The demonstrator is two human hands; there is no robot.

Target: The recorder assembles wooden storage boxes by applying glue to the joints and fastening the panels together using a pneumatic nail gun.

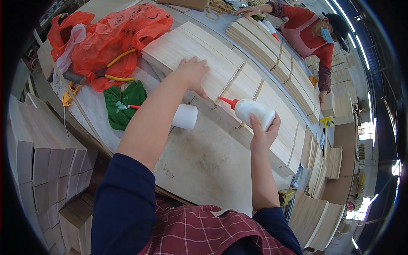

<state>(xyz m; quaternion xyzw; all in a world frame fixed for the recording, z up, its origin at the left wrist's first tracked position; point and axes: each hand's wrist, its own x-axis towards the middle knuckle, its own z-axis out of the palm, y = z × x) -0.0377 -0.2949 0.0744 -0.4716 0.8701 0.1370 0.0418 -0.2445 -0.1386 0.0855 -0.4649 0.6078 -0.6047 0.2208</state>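
Observation:
My right hand [264, 135] is wrapped round a white squeeze glue bottle [250, 111], tilted so that its red nozzle points left. The nozzle tip is at a groove cut across a stack of pale wooden boards [229, 59]; whether it touches the wood I cannot tell. On the boards' left part lies my left hand [193, 75], fingers spread and holding nothing. Beneath my left forearm another white bottle [185, 117] lies on its side, its middle hidden. A red tip shows beyond the arm, over a green cloth [119, 106] with a white smear on it.
Red plastic bags [114, 42], yellow-handled pliers [114, 68] and a hammer [74, 77] lie at the left. Across the table a person [306, 34] rests both hands by another grooved board stack [276, 55]. Wooden pieces [46, 157] are piled at lower left.

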